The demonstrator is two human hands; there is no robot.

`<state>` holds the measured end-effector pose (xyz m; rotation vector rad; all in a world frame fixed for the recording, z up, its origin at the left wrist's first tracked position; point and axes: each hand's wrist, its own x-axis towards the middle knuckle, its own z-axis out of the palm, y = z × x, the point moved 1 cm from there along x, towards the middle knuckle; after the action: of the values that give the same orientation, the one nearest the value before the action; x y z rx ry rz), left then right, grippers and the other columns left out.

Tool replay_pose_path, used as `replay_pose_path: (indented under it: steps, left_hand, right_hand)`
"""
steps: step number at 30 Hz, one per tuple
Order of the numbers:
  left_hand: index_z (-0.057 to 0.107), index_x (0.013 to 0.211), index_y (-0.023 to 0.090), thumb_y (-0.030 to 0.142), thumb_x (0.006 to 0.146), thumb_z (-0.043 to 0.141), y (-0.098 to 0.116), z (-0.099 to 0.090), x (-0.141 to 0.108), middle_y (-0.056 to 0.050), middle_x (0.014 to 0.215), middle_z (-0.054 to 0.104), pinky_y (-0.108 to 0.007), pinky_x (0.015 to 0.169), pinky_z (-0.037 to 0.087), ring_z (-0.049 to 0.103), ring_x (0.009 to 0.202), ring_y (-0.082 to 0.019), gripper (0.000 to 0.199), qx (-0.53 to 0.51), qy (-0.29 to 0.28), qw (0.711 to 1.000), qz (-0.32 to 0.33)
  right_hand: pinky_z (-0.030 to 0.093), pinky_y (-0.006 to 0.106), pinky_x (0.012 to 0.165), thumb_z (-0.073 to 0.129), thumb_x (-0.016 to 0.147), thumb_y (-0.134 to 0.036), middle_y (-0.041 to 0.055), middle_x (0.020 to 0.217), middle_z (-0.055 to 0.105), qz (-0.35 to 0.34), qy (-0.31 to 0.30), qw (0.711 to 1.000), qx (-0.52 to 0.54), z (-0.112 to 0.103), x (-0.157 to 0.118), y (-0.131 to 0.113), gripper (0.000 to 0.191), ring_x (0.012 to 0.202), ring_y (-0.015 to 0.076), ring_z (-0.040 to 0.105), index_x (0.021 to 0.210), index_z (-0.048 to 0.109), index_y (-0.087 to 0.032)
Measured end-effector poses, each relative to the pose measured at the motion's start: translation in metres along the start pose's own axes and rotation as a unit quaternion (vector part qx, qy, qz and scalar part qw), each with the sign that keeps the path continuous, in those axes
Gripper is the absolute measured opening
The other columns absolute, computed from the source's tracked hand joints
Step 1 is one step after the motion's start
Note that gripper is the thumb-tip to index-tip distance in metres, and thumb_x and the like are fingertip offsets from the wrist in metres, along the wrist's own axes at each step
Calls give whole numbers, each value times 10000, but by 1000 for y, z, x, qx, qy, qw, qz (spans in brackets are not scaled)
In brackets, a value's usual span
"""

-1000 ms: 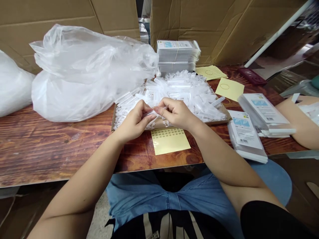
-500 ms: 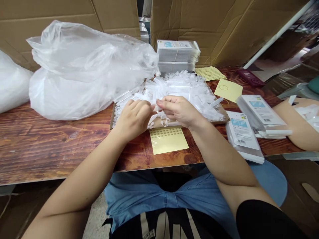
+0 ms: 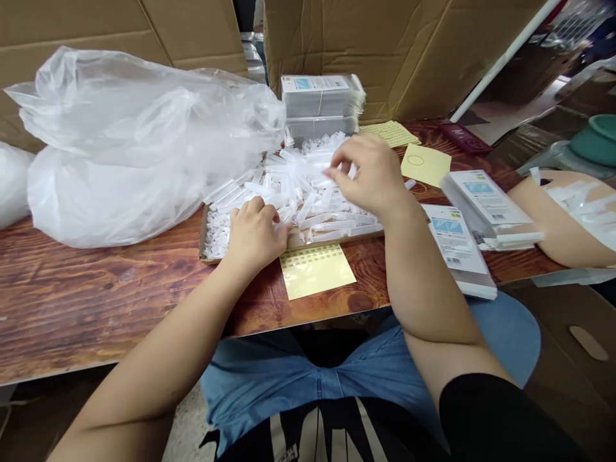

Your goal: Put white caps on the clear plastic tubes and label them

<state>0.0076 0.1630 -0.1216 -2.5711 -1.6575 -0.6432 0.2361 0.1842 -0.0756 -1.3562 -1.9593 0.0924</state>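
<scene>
Tray [image 3: 203, 236] holds translucent tubes [image 3: 337, 218], small white pieces [image 3: 216, 239]; left hand [image 3: 256, 232], right hand [image 3: 373, 172] over it, half-curled, hold unclear.

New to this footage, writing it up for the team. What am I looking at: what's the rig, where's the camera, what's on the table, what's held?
No robot here: these are a person's two bare hands. Every picture comes from one camera worn on the head, looking forward and down.

On the wood-patterned table is a shallow cardboard tray of clear and whitish plastic pieces. A yellow sticker sheet lies in front of it, a big translucent bag to its left, and printed packs behind and to the right.

The left hand is at the tray's near side; the right hand is over the pieces, fingertips close together. Whether either holds a clear piece, I can't tell.
</scene>
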Motion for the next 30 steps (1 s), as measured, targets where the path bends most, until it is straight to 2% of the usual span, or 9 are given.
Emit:
replay_pose_path:
  steps: [2,4,7,10,13,19,23,28,30]
  left_hand:
    - [667,850,195,335,825,680,-2,0,0,-138,1002,645,-532,892,412,603,1053,-373,143,-5,-7,1000,4]
    - [671,865,205,314,806,682,-2,0,0,-129,1003,659,-529,896,406,602,1065,-370,124,-10,-11,1000,7]
    - [656,847,208,275,769,686,-2,0,0,-129,989,683,-536,874,411,609,1036,-378,107,-15,-9,1000,3]
    - [618,797,204,249,741,683,-4,-4,2,-122,936,698,-555,886,426,628,1006,-376,97,-39,9,999,-8]
    - [597,788,210,250,730,688,-12,-13,4,-79,873,700,-484,849,475,653,900,-302,116,-118,43,992,-31]
    - [578,876,206,299,810,702,-32,-25,5,-34,815,691,-348,684,516,649,745,-189,169,-312,98,939,-103]
    - [477,971,224,309,898,626,-37,-20,6,-20,851,662,-322,657,538,647,707,-155,186,-410,90,905,-70]
    - [484,1021,230,408,953,571,-39,-14,5,-21,873,588,-313,620,462,542,690,-147,210,-375,61,925,14]
    - [502,1058,228,445,969,549,-39,-15,4,-18,858,568,-320,641,450,535,719,-158,240,-370,52,927,31]
  right_hand:
    - [415,346,734,697,857,-206,51,818,664,-15,-152,988,10,5,-8,-28,125,804,217,582,752,629,-210]
    - [370,319,672,673,835,-155,45,769,668,-8,-281,960,-20,16,-15,-47,125,730,192,570,721,637,-193]
    - [311,309,619,624,835,-118,54,729,655,2,-351,933,-76,33,-20,-58,145,677,178,534,708,649,-184]
    - [293,307,608,578,841,-76,60,726,654,-3,-350,933,-83,42,-22,-60,190,640,161,503,695,642,-178]
    - [307,307,618,538,831,-30,76,790,686,-5,-345,936,-76,45,-25,-58,204,660,165,529,769,671,-172]
    - [398,315,722,582,853,-93,108,998,723,5,-307,951,-28,56,-24,-50,161,884,219,630,934,701,-167]
    - [429,319,796,614,907,-173,132,1055,705,16,-314,949,-24,65,-23,-51,96,963,234,636,917,708,-153]
    - [420,333,758,596,872,-134,122,1009,684,-11,-312,950,-23,60,-23,-51,53,890,219,603,865,643,-157]
    - [420,330,730,594,850,-129,91,929,667,-30,-271,962,12,53,-22,-46,43,827,197,579,834,610,-166]
